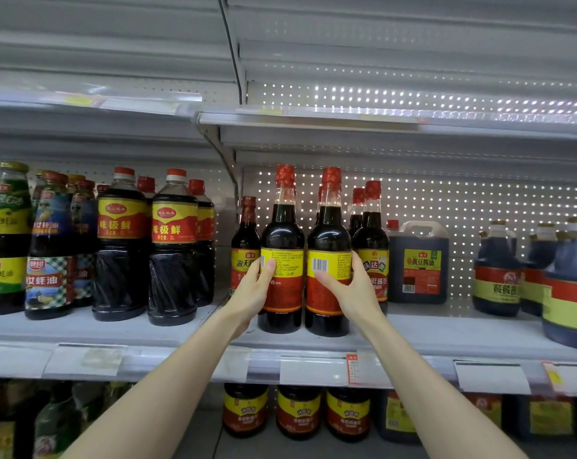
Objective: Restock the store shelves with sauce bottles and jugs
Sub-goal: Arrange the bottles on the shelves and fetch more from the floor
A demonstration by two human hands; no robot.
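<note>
Where fingers (269, 265) wrap bottles (282, 230), labels (334, 264) half-hidden.

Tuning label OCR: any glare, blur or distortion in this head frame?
Head view: wide-angle bends the shelf rail; pegboard holes bloom bright; right-edge jug and lower-shelf bottles soft; labels on the left sauce bottle and right sauce bottle sharp, barcode crisp.
</note>
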